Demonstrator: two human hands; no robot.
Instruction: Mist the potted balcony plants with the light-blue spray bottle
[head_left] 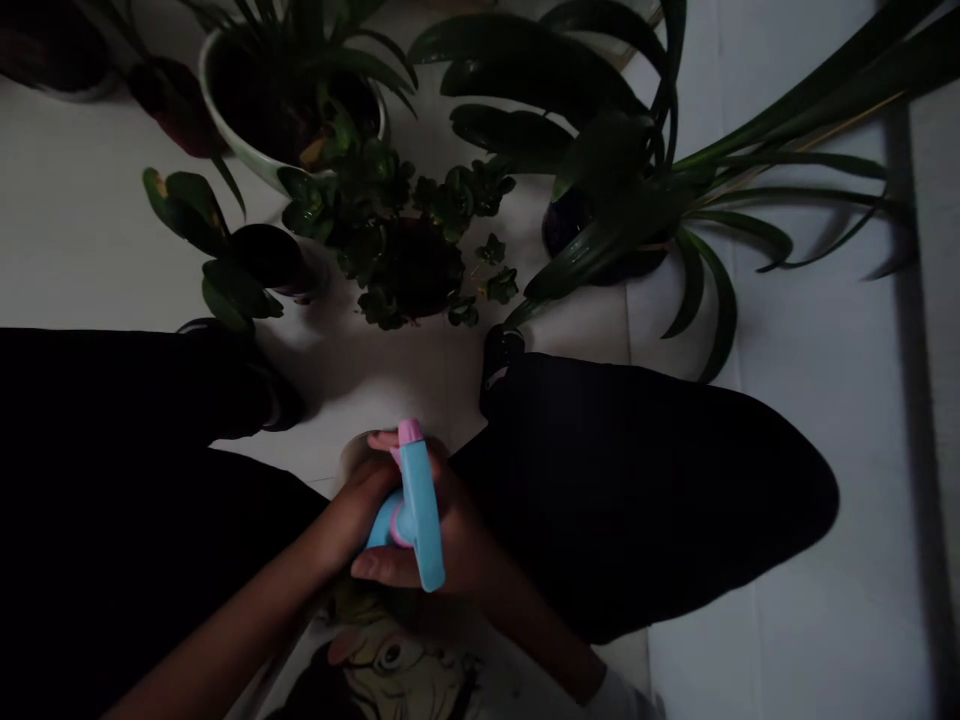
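Observation:
A light blue spray bottle (424, 515) with a pink nozzle stands upright between my legs, its nozzle pointing away from me. My right hand (461, 535) is wrapped round it from the right, with the thumb across the near side below the spray head. On the other side my left hand (367, 495) is closed against the bottle, and its fingers reach toward the front. Most of the bottle's body is hidden by the hands. Beyond them a small leafy plant (375, 255) spreads from a dark pot on the floor.
At the back left is a large pale pot (251, 160) with a plant. A dark pot (270, 260) with a few broad leaves stands nearer. To the right, a plant with long strap leaves (622, 230) arches over the tiled floor (694, 300). The light is dim.

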